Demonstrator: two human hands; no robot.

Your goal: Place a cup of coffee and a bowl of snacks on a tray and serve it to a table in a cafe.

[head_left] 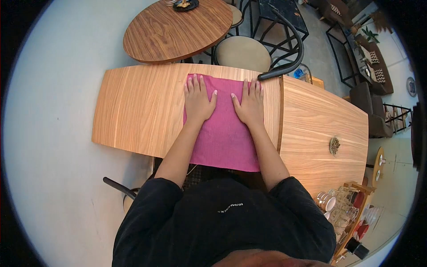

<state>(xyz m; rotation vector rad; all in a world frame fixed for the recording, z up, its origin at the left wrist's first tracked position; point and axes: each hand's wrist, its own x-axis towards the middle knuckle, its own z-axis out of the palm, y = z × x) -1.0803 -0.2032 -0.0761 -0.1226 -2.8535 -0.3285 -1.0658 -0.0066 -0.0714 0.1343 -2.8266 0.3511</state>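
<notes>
From where I'm standing: both hands flat, palms down, nothing gripped. L hand (199,106) is on the far-left corner area of the magenta cloth (226,140), R hand (250,107) on the far-right. Fingers extended & pointing away from the person, thumbs toward each other w/ a gap of bare cloth between.

Cloth loc: spread under both hands on the wood table (129,104), most of it running back from the palms toward the person, between the forearms. Near edge sits about at the table's near edge; can't tell if it hangs over. Looks mostly flat, no big folds.

Step in hand, IMO: smoothing/squaring the cloth, or pressing it down for a wipe. One still doesn't say which.

Next move, my guess: if wiping, keep even pressure w/ both palms & slide; if folding, fingertips need to get under an edge & pinch, since flat palms hold nothing.

Watch: black curved chair back (296,51) is right by the R fingertips, so pushing fwd there is tight. Seam to the 2nd tabletop (318,115) runs just right of R hand.
</notes>
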